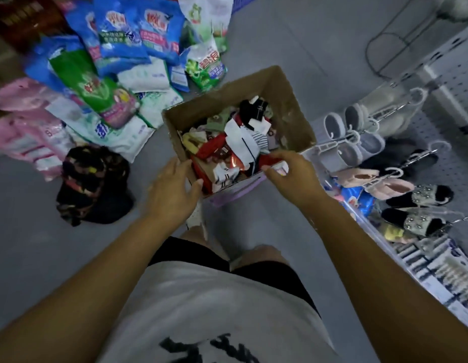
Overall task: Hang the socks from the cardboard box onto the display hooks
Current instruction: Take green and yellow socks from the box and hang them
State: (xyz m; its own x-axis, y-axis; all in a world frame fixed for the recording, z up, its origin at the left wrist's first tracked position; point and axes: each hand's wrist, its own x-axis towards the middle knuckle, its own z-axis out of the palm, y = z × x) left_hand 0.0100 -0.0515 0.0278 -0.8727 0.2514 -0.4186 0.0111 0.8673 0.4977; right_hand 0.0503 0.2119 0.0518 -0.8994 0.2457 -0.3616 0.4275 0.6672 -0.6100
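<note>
The socks (238, 142) lay heaped in the cardboard box (282, 100), left hand (172, 189) open at its near-left edge, right hand (293, 171) pinching a red pair (270, 161) at its near-right corner, where tangled neighbours might drag out.

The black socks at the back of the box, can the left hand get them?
Probably yes. The black socks lie uncovered on top of the pile in the open cardboard box, and the left hand is empty at its near corner. The right hand holds red socks.
</note>
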